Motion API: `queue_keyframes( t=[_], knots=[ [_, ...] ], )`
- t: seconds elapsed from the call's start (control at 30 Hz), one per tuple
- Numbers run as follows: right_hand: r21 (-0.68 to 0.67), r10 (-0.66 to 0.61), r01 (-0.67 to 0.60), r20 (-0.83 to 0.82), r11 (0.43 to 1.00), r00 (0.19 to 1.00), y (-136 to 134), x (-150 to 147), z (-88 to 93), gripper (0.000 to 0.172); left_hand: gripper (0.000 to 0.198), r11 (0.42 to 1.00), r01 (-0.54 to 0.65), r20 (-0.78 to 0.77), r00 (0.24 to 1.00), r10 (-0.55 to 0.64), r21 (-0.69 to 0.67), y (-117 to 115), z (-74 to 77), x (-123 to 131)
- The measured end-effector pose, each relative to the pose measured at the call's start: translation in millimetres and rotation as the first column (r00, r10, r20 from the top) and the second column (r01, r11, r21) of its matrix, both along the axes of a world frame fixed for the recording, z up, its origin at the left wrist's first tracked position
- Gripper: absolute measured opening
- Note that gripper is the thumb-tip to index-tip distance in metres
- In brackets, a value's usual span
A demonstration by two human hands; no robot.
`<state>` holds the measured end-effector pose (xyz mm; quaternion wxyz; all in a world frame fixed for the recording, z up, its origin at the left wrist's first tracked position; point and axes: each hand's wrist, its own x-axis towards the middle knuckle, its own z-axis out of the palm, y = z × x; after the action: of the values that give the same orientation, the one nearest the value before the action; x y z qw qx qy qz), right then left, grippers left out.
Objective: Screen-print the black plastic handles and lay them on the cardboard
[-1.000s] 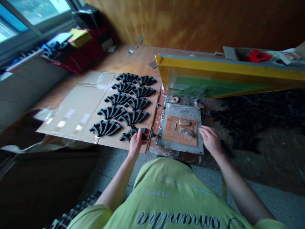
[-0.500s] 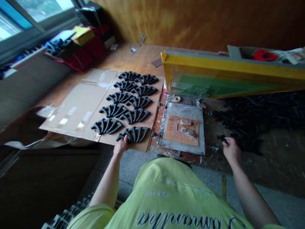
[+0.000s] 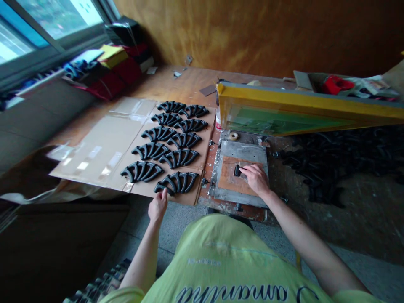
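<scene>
My right hand (image 3: pixel 257 179) rests on the orange pad of the grey printing plate (image 3: pixel 242 173), closed on a small black piece (image 3: pixel 237 170). My left hand (image 3: pixel 158 206) hovers at the cardboard's near edge, fingers loosely curled, just below the nearest black curved ribbed part (image 3: pixel 176 182). Several such black parts lie in two columns on the cardboard sheet (image 3: pixel 104 143). The yellow-framed screen (image 3: pixel 303 107) stands raised above the plate.
A heap of black parts (image 3: pixel 334 160) covers the table right of the plate. A tape roll (image 3: pixel 233 135) lies behind the plate. Red, yellow and blue items (image 3: pixel 107 67) are stacked under the window. A box with a red object (image 3: pixel 336 83) sits far right.
My right hand went out to the black heap on the right and came back onto the plate with a small black piece. My left hand set a curved part down and drew back.
</scene>
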<state>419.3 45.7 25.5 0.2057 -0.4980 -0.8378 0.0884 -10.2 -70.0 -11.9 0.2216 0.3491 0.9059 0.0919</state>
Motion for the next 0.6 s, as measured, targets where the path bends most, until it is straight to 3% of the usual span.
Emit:
queue_keyframes(
  t=[0.07,0.17,0.23,0.4,0.6],
  knots=[
    [0.027,-0.011,0.010,0.010,1.000,1.000,-2,-2,-2.3,0.035,0.058,0.996,0.015,-0.044,0.999,-0.011,0.084,-8,0.8,14],
    [0.063,-0.035,0.036,-0.012,0.997,0.999,-9,-5,-3.7,0.033,0.078,0.959,0.166,-0.157,0.979,-0.132,0.228,-18,-5.4,43],
    [0.081,-0.049,0.051,-0.032,0.995,0.998,-15,-6,-4.1,0.031,0.088,0.945,0.220,-0.217,0.961,-0.168,0.243,-18,-13.3,62],
    [0.109,-0.051,0.055,-0.044,0.992,0.998,-27,-3,-6.2,0.030,0.093,0.977,0.066,-0.180,0.983,-0.029,0.202,-1,-28.7,87],
    [0.091,-0.033,0.036,-0.038,0.995,0.999,-25,4,-8.5,0.029,0.085,0.963,0.030,-0.191,0.981,0.023,0.267,21,-35.6,82]
  ],
)
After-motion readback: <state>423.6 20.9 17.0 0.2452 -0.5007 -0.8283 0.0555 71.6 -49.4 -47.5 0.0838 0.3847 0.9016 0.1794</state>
